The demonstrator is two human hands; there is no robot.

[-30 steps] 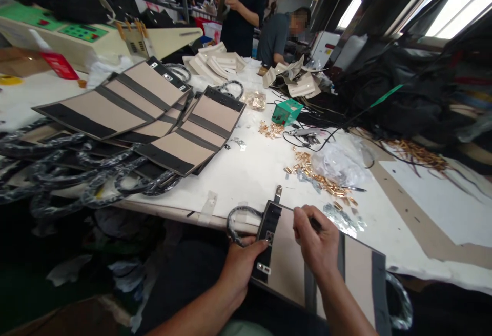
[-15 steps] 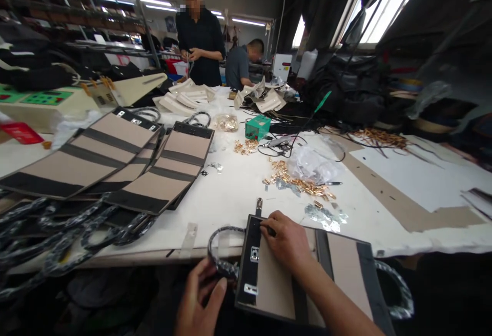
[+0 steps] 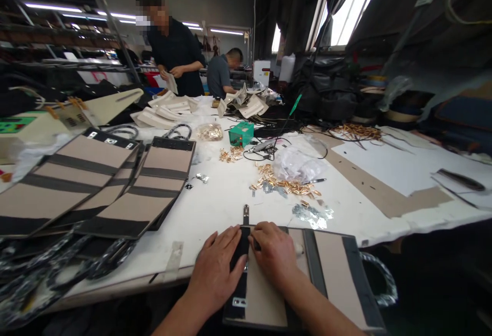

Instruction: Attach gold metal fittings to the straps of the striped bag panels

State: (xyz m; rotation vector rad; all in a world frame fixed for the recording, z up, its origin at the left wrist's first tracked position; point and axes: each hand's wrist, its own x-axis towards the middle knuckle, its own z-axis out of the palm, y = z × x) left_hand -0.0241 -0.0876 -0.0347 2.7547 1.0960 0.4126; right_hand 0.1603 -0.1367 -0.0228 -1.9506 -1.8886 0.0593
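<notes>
A beige bag panel (image 3: 267, 295) with black bands lies across the near table edge, one end hanging past it. My left hand (image 3: 217, 261) rests on its left black band, fingers stretched out towards the far corner. Beside it, my right hand (image 3: 272, 254) presses on the same band with curled fingers; whatever is in them is hidden. A narrow strap with a metal end (image 3: 246, 214) sticks out beyond the panel's far edge. Nearer me on the band sits a metal plate (image 3: 239, 302). At the right end loops a plastic-wrapped handle (image 3: 384, 279); the left handle is hidden.
Similar bag panels (image 3: 149, 187) with wrapped handles are stacked on the left. Gold-coloured fittings (image 3: 284, 179), thin metal plates (image 3: 313, 215), a plastic bag (image 3: 298, 164) and a green box (image 3: 241, 134) lie farther out. Two people work at the back; one stands holding a pale piece (image 3: 171, 83).
My left hand has moved from beside the left handle up onto the panel's black band. My right hand stays near the far corner. The view has swung right.
</notes>
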